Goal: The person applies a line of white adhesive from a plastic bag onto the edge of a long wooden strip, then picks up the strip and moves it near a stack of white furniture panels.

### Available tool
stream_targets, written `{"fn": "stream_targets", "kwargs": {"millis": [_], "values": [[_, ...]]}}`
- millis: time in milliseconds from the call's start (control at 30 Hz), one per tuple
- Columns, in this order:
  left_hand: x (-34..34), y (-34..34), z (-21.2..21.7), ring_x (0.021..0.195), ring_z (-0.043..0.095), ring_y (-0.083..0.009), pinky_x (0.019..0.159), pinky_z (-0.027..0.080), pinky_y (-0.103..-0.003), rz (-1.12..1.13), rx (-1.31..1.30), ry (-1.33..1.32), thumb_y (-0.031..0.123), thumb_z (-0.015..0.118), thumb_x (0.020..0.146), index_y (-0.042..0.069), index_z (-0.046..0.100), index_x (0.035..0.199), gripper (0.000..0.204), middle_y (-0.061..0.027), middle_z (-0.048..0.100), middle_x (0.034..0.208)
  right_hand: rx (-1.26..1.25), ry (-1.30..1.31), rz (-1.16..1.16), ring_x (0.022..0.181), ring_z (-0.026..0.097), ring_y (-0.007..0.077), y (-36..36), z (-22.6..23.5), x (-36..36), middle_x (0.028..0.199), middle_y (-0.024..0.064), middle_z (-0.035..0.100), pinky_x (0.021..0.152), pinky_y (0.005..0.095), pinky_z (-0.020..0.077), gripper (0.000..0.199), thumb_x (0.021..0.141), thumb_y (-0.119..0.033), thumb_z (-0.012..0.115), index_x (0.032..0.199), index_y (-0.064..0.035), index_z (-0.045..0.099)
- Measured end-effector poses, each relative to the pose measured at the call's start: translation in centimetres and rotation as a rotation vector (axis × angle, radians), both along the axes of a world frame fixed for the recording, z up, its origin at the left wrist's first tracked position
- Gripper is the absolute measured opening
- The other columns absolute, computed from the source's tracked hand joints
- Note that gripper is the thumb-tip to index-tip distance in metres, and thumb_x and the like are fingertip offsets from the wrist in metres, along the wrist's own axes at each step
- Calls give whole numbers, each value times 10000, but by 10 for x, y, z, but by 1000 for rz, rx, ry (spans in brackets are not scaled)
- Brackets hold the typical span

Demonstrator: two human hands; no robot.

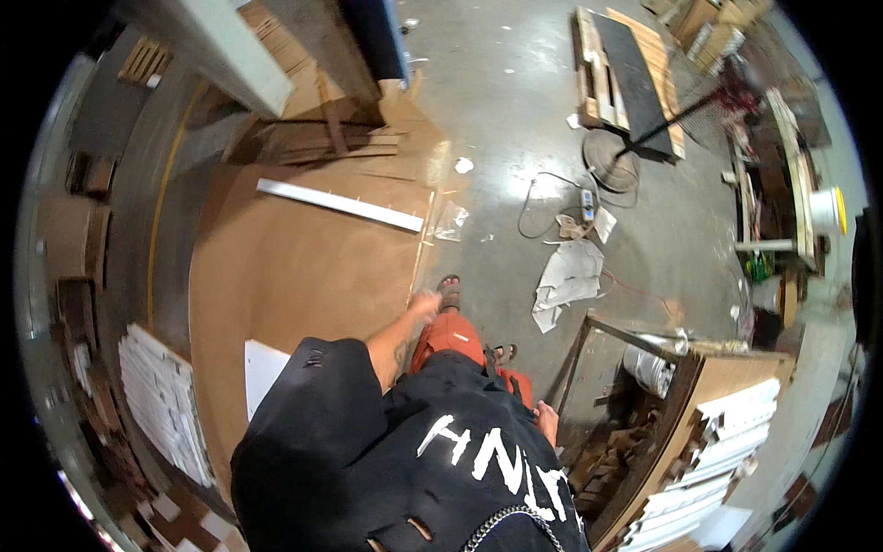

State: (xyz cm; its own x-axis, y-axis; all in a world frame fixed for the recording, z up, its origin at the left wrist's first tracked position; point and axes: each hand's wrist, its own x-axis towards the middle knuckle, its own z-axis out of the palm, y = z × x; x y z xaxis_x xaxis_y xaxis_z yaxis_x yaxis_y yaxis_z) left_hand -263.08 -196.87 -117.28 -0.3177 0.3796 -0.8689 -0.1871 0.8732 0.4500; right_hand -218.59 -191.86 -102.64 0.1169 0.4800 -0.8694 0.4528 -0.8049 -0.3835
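Observation:
My left hand (426, 304) hangs in front of my left thigh, near the right edge of a large brown board (285, 276). It is blurred, and its fingers cannot be told apart. Low at my right side is my right hand (547, 422), close to a wooden-sided workbench (685, 414). Its fingers look partly curled, but most of them are hidden. I see nothing held in either hand. Across the far part of the brown board lies a long white strip (340, 204). A white panel (264, 368) shows at the board's near end, partly covered by my sleeve.
White strips are stacked on the workbench (717, 451) and at left (166, 396). Crumpled paper (568, 281), a power strip with a cord (587, 204) and a stand fan's round base (611, 161) are on the floor. A pallet (598, 78) lies farther off; posts (221, 55) rise behind the board.

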Motion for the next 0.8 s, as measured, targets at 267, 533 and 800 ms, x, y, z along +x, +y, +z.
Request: {"fn": "stream_targets", "kwargs": {"millis": [267, 533, 800], "values": [[128, 41, 41, 866, 611, -372, 747, 466, -455, -951, 294, 297, 408, 504, 811, -32, 641, 831, 462, -250, 628, 895, 329, -5, 77, 628, 615, 154, -98, -36, 63, 789, 95, 660, 550, 288, 475, 320, 877, -284, 536, 1009, -9, 633], [144, 68, 35, 552, 576, -213, 468, 471, -308, -662, 322, -282, 431, 596, 814, 55, 580, 966, 406, -111, 608, 758, 196, 314, -1042, 636, 636, 199, -196, -87, 195, 813, 102, 652, 541, 326, 515, 302, 872, -306, 583, 1056, -69, 547], [347, 128, -2, 685, 621, -238, 577, 499, -347, -1991, 498, -94, 425, 540, 831, 60, 588, 1011, 410, -127, 642, 841, 428, 41, -1696, 575, 601, 173, -396, -60, 269, 733, 73, 626, 488, 305, 485, 298, 858, -302, 603, 945, -20, 565]]}}
